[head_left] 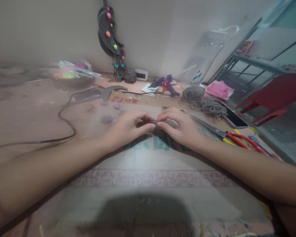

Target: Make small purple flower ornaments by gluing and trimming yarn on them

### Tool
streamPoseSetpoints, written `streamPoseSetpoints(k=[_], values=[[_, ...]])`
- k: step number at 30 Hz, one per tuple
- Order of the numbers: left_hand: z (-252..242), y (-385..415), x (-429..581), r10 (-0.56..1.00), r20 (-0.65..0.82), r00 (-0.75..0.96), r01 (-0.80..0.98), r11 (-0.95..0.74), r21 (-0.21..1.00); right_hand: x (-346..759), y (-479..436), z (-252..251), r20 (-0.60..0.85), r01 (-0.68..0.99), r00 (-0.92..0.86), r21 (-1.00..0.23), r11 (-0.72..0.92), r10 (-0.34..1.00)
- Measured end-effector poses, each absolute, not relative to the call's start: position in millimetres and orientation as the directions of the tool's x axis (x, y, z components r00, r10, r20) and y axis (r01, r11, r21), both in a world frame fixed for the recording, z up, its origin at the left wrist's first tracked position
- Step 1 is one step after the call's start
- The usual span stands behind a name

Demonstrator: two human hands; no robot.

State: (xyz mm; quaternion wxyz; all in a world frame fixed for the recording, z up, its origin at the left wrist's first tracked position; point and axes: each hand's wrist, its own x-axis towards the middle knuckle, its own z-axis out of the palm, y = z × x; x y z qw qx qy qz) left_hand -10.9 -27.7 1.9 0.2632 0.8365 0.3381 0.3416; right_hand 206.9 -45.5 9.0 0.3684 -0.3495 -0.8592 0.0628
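My left hand [135,124] and my right hand [179,126] meet fingertip to fingertip over the middle of the work sheet [138,161]. Between the pinched thumbs and forefingers is a small, thin, dark greyish piece [153,122]; its kind is too small to make out. Both hands are closed on it. Left of my left hand lie a grey fuzzy clump [107,119] and a small purple piece [116,106]. To the right of my right hand, scissors with red handles [244,140] point toward it.
Behind are a purple glue gun [164,85], grey yarn [193,94], a phone [234,117] and a clear bottle [207,56]. A crescent decoration with pompoms [108,41] leans on the wall. A black cable [60,113] crosses the left side, near a bowl [74,82].
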Motion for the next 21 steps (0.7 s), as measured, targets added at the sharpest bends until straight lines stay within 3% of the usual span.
streamPoseSetpoints(k=[8,21], values=[[3.4,-28.7,-9.7,0.733,0.406,0.546,0.392,-0.652,0.649,208.0,-44.5,9.0,0.598,0.536,-0.533,-0.308,0.786,0.598],[2.3,-27.3,-10.6,0.729,0.392,0.561,0.401,-0.654,0.642,208.6,-45.6,10.8,0.552,0.573,-0.492,-0.378,0.727,0.674]])
